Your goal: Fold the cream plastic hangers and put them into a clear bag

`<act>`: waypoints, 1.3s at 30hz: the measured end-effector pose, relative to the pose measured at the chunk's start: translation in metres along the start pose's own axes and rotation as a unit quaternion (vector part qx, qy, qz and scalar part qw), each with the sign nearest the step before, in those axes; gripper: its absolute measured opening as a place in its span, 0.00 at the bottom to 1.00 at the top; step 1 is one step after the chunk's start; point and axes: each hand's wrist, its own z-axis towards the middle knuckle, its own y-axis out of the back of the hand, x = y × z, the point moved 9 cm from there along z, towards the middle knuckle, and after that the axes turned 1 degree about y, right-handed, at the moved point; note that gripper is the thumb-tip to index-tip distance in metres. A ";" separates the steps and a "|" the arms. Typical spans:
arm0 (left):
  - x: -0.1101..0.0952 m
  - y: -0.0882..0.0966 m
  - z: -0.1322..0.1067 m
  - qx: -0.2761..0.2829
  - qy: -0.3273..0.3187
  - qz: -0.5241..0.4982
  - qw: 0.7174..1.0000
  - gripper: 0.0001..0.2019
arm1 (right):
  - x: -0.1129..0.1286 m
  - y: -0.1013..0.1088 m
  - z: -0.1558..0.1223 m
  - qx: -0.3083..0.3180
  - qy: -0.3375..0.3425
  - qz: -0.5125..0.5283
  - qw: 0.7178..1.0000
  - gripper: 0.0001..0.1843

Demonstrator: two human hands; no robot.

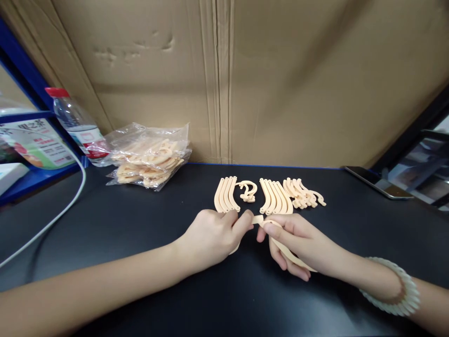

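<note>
My left hand [217,236] is closed, its fingers pinched round a cream plastic hanger piece [257,219]. Only that piece's flat tip and a sliver below the fingers show. My right hand [298,238] grips a curved cream hanger arm [289,253] between thumb and fingers, its long end reaching down across the palm. The ends of the two pieces meet or nearly meet between my hands. Just beyond lie a left row of curved hanger arms [226,194] and a right row of curved hanger arms [275,196]. Small cream hooks [248,189] sit between the rows.
More cream hooks [303,193] lie in a heap right of the rows. Clear bags of cream parts [150,157] rest at back left beside a red-capped bottle [82,126]. A white cable [75,196] crosses the left side. A phone [377,182] lies at right; cardboard [298,84] stands behind.
</note>
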 end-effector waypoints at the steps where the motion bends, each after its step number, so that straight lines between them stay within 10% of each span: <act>1: -0.001 0.000 0.001 0.007 0.003 -0.001 1.000 0.15 | 0.000 0.001 -0.001 -0.011 0.000 -0.015 1.000 0.24; 11: -0.004 0.004 0.001 0.020 0.020 -0.066 0.997 0.16 | 0.024 0.013 -0.011 -0.114 0.122 -0.264 0.950 0.21; 19: 0.017 -0.008 -0.004 0.005 0.156 -0.310 0.938 0.13 | 0.075 -0.004 -0.048 -0.204 0.397 -0.508 0.737 0.11; 22: 0.022 -0.015 -0.004 0.003 0.196 -0.424 0.884 0.14 | 0.098 0.026 -0.057 -0.273 0.419 -0.490 0.714 0.09; 29: 0.041 -0.037 -0.008 0.006 0.317 -0.686 0.655 0.17 | 0.108 0.113 -0.055 -0.369 0.361 -0.537 0.668 0.14; 39: 0.048 -0.032 -0.009 -0.041 0.328 -0.746 0.578 0.14 | 0.059 0.146 -0.019 -0.250 0.199 -0.626 0.711 0.23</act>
